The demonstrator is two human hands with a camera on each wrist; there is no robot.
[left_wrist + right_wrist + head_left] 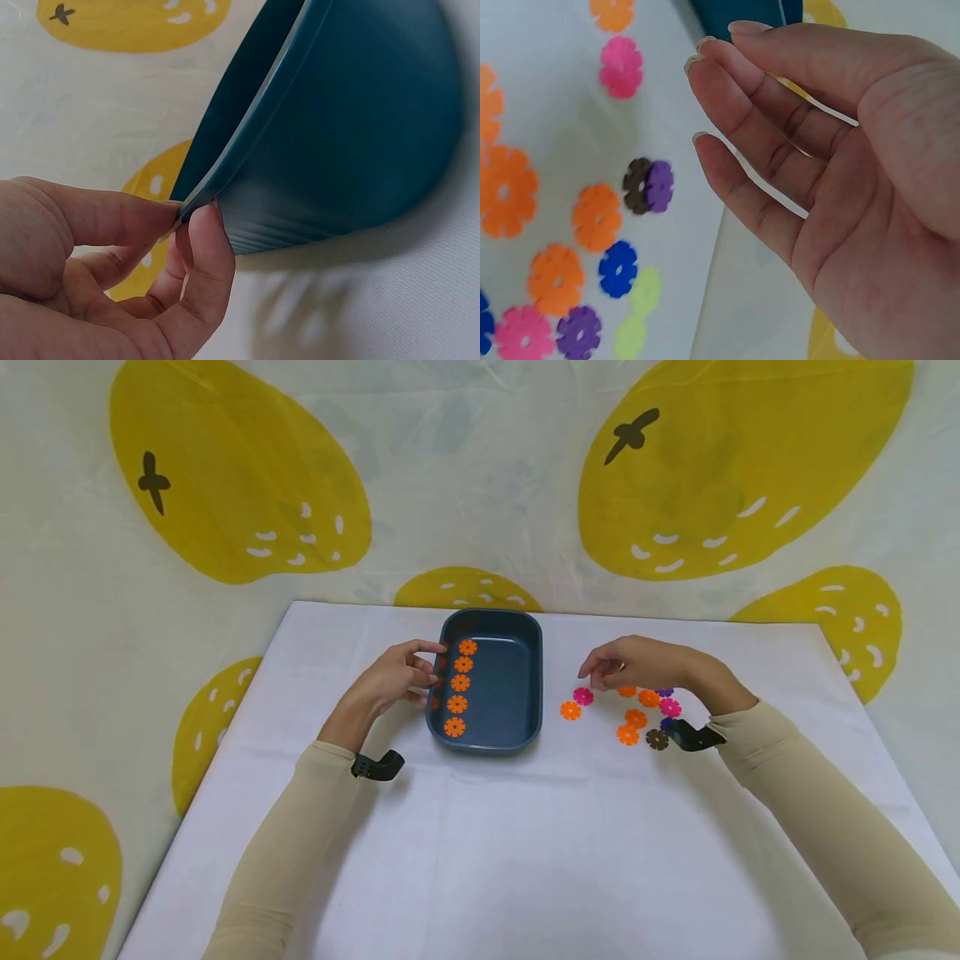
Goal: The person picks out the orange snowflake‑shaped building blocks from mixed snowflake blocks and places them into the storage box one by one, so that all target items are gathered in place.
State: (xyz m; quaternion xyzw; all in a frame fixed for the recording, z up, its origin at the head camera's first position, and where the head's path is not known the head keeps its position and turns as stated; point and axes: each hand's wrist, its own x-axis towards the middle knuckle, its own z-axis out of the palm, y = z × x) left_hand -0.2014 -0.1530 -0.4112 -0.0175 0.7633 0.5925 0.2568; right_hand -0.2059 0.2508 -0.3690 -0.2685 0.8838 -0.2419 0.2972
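My left hand point(395, 677) pinches the left rim of a dark blue-green tray point(510, 685); the left wrist view shows thumb and forefinger on either side of the edge. Along the tray's left side runs a column of several orange notched discs point(460, 682), laid one behind another. My right hand point(641, 662) hovers to the right of the tray, above loose notched discs. Its fingers point(727, 97) bend loosely, and nothing shows between them and the thumb. Nearest to it are a pink disc point(583, 696) and an orange disc point(571, 711).
Scattered discs under and around the right hand include a brown disc point(657, 740), a blue disc point(618, 268), a purple disc point(579, 332) and light green discs point(646, 291). A white cloth point(480, 852) covers the table. Behind hangs a curtain point(465, 485) with yellow fruit prints.
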